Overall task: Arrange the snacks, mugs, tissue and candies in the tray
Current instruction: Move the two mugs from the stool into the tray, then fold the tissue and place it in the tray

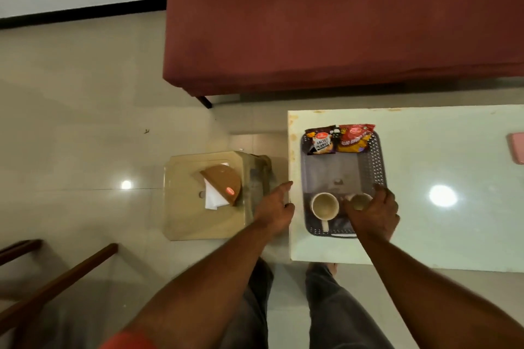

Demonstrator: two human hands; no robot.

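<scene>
Now the right hand (pixel 371 214) grasps the second cream mug (pixel 359 201) at the near end of the grey perforated plastic tray (pixel 380 167) by the desk's left edge, while the released left hand (pixel 276 207) likely goes next for the brown tissue holder (pixel 222 187) on the beige stool (pixel 187 221).

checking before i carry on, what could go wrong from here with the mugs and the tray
1. The right hand is setting the second mug close beside the first mug; they could knock together.
2. The left hand reaches toward the tissue holder on the stool, looking away from the tray; the mug might land tilted.
</scene>
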